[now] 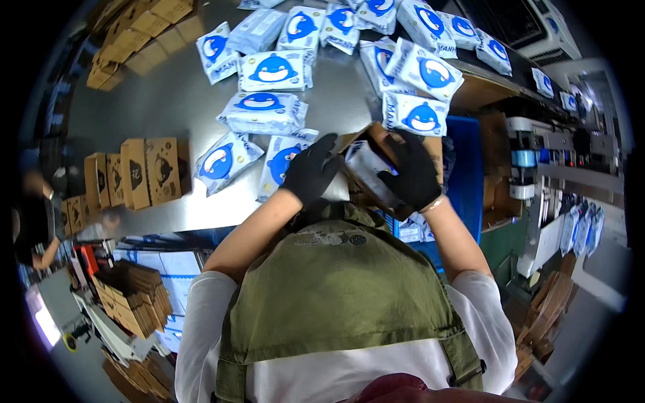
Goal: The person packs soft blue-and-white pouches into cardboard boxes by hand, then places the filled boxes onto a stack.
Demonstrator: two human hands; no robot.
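Note:
A small brown cardboard box [388, 196], tilted, is held close against my body at the table's edge. Inside it lies a white and blue soft pack [367, 161], which looks like wet wipes. My right hand [415, 176], in a black glove, is closed around the box's right side, with fingers reaching over its opening. My left hand [312, 171], gloved in black too, is at the box's left edge with its fingers stretched out. Just beyond the left hand lies a pack with a blue whale print [279, 160], partly covered by the glove.
Several more whale-print packs [272, 70] spread over the metal table [161, 87]. Filled-looking cardboard boxes [149, 171] stand at the left, others at the far left. A blue crate [463, 181] is by my right arm. Another person's arm [48, 252] shows at the left rim.

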